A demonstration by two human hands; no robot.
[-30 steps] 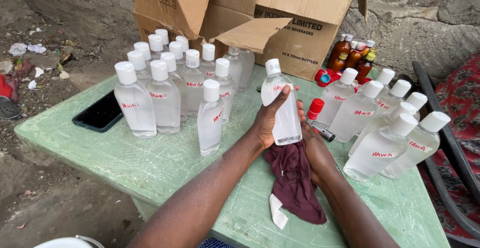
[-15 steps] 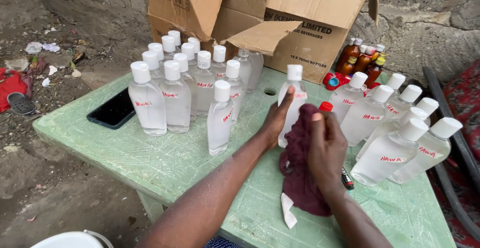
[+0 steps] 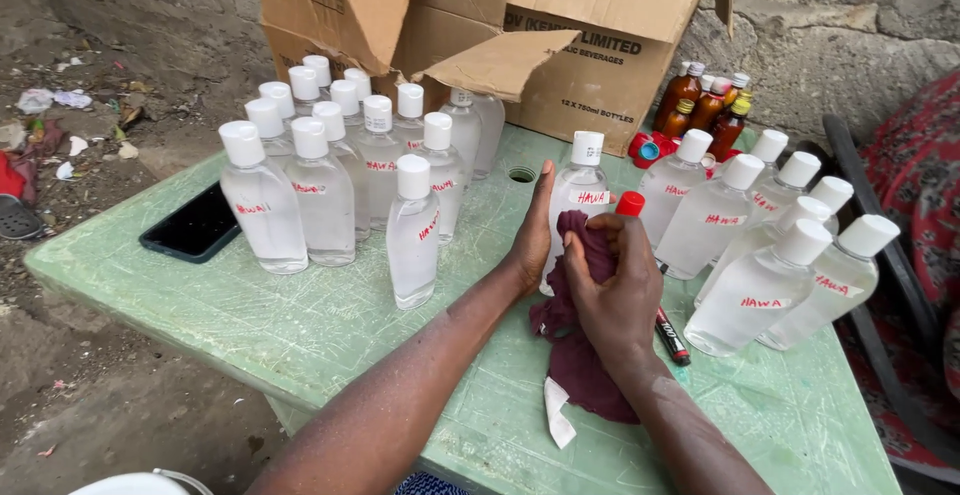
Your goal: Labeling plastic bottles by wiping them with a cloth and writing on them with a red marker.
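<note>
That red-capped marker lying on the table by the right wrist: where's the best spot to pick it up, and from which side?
Probably the dark barrel of the red-capped marker, from above. It lies flat on the green plastic table, and its upper end is hidden behind the right hand and the maroon cloth. The clear white-capped bottle stands close on its right, so a top-down pinch across the barrel's exposed lower end looks clearest.

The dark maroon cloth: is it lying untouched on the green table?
No, the right hand presses the dark maroon cloth against the clear plastic bottle with a white cap, which the left hand steadies.
</note>
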